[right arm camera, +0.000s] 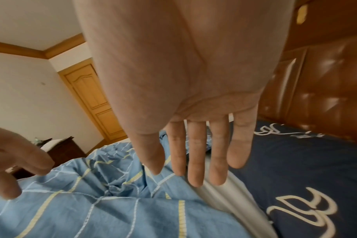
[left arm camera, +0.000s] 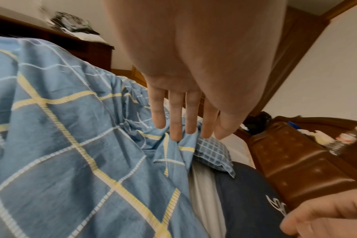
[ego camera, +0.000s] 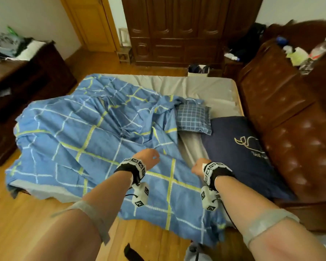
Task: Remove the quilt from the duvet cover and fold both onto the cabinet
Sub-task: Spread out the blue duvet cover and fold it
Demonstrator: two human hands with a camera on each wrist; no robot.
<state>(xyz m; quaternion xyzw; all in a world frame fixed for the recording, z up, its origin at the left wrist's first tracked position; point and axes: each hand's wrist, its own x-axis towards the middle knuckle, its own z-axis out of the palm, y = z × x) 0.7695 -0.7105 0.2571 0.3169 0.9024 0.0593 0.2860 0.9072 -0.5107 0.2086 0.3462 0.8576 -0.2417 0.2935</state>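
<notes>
Blue checked duvet cover (ego camera: 87, 132) lies rumpled across the bed, both the left hand (ego camera: 149, 157) and right hand (ego camera: 197, 167) hovering spread and empty over its near edge, so I judge extraction not yet begun: next, find the opening

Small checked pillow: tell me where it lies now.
In the head view the small checked pillow lies right of centre on the bed, between the crumpled blue duvet cover and the navy pillow.

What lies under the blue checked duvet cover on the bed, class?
A grey sheet shows beyond the duvet cover's edges, so it rests on that. Whether the quilt is inside cannot be seen; the fabric hides it.
</notes>
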